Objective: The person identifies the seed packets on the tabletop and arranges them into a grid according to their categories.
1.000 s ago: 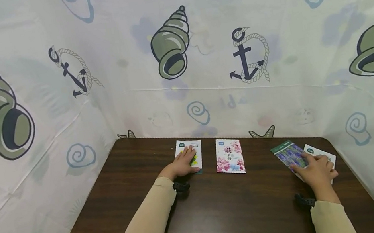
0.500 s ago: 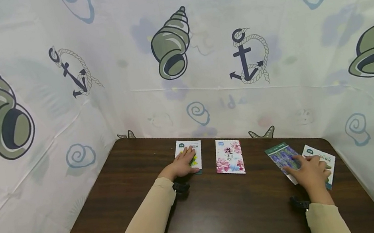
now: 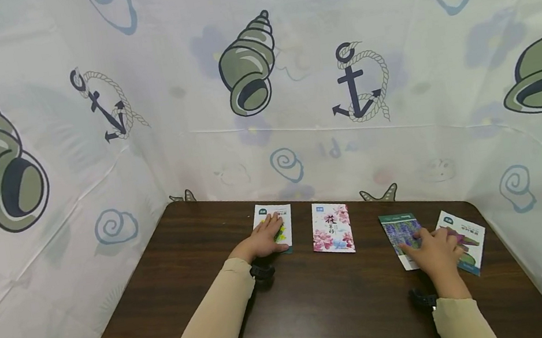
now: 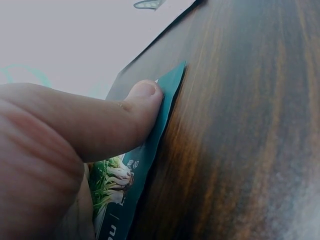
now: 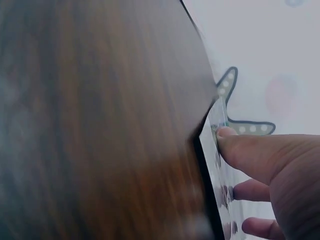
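My left hand (image 3: 260, 244) rests on a white paper packet (image 3: 284, 220) with a yellow print, fingers spread. In the left wrist view, its thumb lies on the packet's teal end strip (image 4: 154, 145), beside a picture of a leafy plant. My right hand (image 3: 438, 256) presses on a packet with a purple flower print (image 3: 399, 231), thumb and fingertips apart on its surface. In the right wrist view, the thumb (image 5: 240, 150) touches near the packet's edge. Under the other fingers, partly covered, lies a white packet with a purple and green print (image 3: 470, 233).
A packet with pink blossoms (image 3: 331, 229) lies between the two hands. All the packets are on a dark brown wooden table (image 3: 314, 314). Hanging cloth (image 3: 311, 87) with shells and anchors encloses the table's back and sides.
My right hand has slid left with the purple-flower packet, which has turned from slanted to nearly straight. More of the white packet on the right now shows. My left hand has stayed in place.
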Demonstrator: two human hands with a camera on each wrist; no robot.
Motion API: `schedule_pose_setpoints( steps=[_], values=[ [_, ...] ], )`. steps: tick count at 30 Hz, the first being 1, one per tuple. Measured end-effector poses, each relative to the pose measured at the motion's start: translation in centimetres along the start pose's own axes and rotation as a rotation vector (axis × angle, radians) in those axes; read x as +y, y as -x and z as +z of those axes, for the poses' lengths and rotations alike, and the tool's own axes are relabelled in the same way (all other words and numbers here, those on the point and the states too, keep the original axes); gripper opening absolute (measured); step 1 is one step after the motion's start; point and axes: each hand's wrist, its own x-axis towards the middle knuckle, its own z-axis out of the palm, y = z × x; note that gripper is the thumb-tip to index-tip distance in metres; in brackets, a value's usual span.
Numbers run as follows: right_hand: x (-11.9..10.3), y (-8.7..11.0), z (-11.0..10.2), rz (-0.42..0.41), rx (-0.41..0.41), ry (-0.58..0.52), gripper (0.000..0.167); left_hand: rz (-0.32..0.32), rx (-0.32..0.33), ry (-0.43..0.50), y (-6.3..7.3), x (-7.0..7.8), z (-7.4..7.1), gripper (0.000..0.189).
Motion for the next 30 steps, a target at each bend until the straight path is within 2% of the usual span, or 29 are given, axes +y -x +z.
schedule_pose_setpoints(
  steps=[3,9,17,20,24,30],
  values=[
    [-0.2,-0.1,0.4,-0.026,-0.001,-0.011,0.068,-0.011,0.0,-0.003,-0.3,-0.2,0.2,0.099],
    [-0.6,-0.2,0.6,-0.082,-0.032,0.002,0.072,-0.024,-0.003,-0.008,-0.5,-0.4,0.2,0.101],
    [-0.9,0.2,0.9,-0.088,-0.078,-0.009,0.07,-0.019,-0.006,0.003,-0.4,-0.3,0.2,0.1],
    [-1.0,0.1,1.1,-0.146,-0.076,-0.025,0.066,-0.019,-0.005,0.001,-0.3,-0.2,0.3,0.1],
    [-1.1,-0.1,1.0,-0.235,-0.131,-0.068,0.063,-0.021,-0.008,-0.008,-0.3,-0.2,0.3,0.101],
    [-1.2,-0.3,0.4,-0.23,-0.22,-0.083,0.066,-0.02,-0.006,-0.005,-0.3,-0.1,0.1,0.1]
  ],
)
